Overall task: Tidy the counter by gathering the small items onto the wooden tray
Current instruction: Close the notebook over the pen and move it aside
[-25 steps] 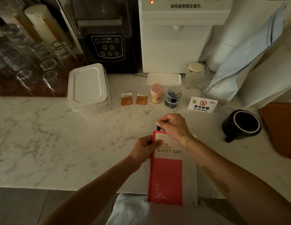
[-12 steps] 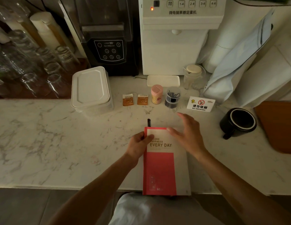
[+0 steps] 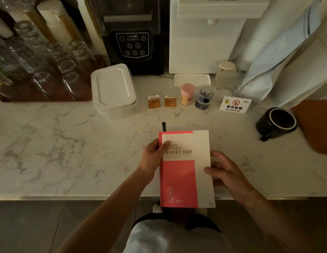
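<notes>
Head view looks down on a red and white notebook [image 3: 186, 168] lying at the near edge of the marble bench [image 3: 58, 143], its lower end hanging past the edge. A black pen [image 3: 164, 126] pokes out from under its top left corner, toward twelve o'clock. The left hand [image 3: 153, 156] holds the notebook's left edge, its grip closed on it with the thumb pressed on the cover. The right hand [image 3: 226, 172] sits at the right edge, at three o'clock from the book, thumb on the cover and fingers curled beside the edge; whether they clamp the book I cannot tell.

Farther out at twelve o'clock stand two orange sachets [image 3: 161, 101], side by side, then a pink toothpick holder [image 3: 187, 94] and a clear cup of dark sticks [image 3: 204, 98] just beside it. A no-smoking sign [image 3: 235, 105] stands at one o'clock, a black mug [image 3: 277, 123] at two o'clock, and the corner of the wooden tray [image 3: 316, 126] just beyond the mug at the right border. A white lidded box [image 3: 113, 88] sits at eleven o'clock, with glasses [image 3: 49, 70] on a brown mat to its left.
</notes>
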Motion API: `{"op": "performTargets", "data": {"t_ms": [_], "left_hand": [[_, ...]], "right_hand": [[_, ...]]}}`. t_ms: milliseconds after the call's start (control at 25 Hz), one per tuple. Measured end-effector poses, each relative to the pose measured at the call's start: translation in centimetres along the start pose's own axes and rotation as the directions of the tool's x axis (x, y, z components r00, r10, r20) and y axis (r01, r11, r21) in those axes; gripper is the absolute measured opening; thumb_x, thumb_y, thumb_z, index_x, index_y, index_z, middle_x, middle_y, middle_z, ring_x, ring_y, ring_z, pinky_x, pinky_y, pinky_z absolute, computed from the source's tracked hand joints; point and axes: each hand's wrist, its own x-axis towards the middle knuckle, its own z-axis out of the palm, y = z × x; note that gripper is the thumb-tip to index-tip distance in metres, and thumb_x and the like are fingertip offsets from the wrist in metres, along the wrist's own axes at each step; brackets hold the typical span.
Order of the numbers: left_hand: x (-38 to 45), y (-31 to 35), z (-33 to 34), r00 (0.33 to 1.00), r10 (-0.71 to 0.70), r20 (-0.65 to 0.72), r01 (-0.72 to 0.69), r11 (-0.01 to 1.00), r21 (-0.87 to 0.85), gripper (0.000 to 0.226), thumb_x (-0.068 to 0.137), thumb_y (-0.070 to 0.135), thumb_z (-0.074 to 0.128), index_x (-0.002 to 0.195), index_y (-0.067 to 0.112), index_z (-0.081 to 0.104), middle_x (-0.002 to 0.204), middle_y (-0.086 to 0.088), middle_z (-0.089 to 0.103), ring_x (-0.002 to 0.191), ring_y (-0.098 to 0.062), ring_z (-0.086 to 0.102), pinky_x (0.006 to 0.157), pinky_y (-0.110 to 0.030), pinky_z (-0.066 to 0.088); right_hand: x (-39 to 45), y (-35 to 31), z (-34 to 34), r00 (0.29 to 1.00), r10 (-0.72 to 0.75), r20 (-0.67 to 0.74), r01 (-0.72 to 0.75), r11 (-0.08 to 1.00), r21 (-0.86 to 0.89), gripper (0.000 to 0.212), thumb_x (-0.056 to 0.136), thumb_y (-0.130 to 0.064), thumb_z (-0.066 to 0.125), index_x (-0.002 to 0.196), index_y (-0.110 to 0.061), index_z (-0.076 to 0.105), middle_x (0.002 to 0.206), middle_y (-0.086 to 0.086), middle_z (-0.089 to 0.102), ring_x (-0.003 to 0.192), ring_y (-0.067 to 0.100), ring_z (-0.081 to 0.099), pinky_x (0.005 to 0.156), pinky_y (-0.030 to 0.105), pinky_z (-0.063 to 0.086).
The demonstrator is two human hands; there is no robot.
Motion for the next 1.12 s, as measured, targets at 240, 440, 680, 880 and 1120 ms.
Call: {"op": "performTargets", "data": {"t_ms": [240, 440, 680, 880, 1120], "left_hand": [[-4.6, -2.8, -2.3, 0.998, 0.053, 0.036, -0.057, 0.993, 0.105, 0.019, 0.094, 0.023, 0.063, 0.112, 0.024, 0.064, 0.100, 0.008, 0.075, 0.088, -0.016, 0.074, 0.064, -0.022, 0.057], [-7.8, -5.3, -3.3, 0.997, 0.026, -0.070, -0.022, 0.998, 0.057, 0.019, 0.094, 0.014, 0.062, 0.108, 0.025, 0.069, 0.095, -0.006, 0.074, 0.084, -0.023, 0.073, 0.064, -0.027, 0.057], [-9.8, -6.2, -4.5, 0.985, 0.029, -0.171, -0.028, 1.000, 0.011, 0.019, 0.093, 0.009, 0.060, 0.104, 0.020, 0.071, 0.102, -0.015, 0.068, 0.088, -0.025, 0.071, 0.068, -0.034, 0.057], [-9.6, -4.8, -7.5, 0.989, 0.015, -0.148, -0.009, 0.999, 0.037, 0.018, 0.093, 0.006, 0.058, 0.102, 0.015, 0.070, 0.102, -0.013, 0.070, 0.085, -0.026, 0.072, 0.062, -0.031, 0.057], [-8.5, -2.4, -15.4, 0.993, 0.044, -0.111, -0.028, 0.990, 0.137, 0.017, 0.091, 0.005, 0.059, 0.098, 0.015, 0.070, 0.093, -0.005, 0.073, 0.081, -0.022, 0.073, 0.061, -0.026, 0.056]], "right_hand": [[-1.1, 1.2, 1.3, 1.000, -0.018, -0.001, 0.018, 0.999, 0.043, 0.039, 0.085, -0.015, 0.070, 0.115, -0.039, 0.059, 0.104, 0.004, 0.075, 0.094, 0.023, 0.072, 0.078, 0.042, 0.055], [-1.3, 1.1, 1.4, 0.999, -0.039, 0.026, 0.038, 0.998, 0.057, 0.039, 0.086, -0.014, 0.069, 0.115, -0.037, 0.060, 0.102, 0.005, 0.076, 0.093, 0.024, 0.072, 0.077, 0.042, 0.055], [-1.9, 1.0, 3.3, 0.997, -0.068, 0.047, 0.067, 0.997, 0.027, 0.040, 0.084, -0.018, 0.072, 0.118, -0.035, 0.058, 0.098, 0.000, 0.076, 0.089, 0.014, 0.073, 0.072, 0.032, 0.053], [-1.7, 0.6, 6.3, 0.995, -0.092, 0.033, 0.092, 0.996, 0.006, 0.037, 0.086, -0.020, 0.071, 0.115, -0.039, 0.057, 0.101, 0.000, 0.075, 0.091, 0.016, 0.072, 0.072, 0.031, 0.055], [0.1, -0.3, 13.8, 0.996, -0.084, -0.003, 0.084, 0.996, -0.023, 0.035, 0.087, -0.022, 0.071, 0.113, -0.040, 0.056, 0.098, -0.003, 0.075, 0.087, 0.010, 0.072, 0.063, 0.018, 0.051]]}}
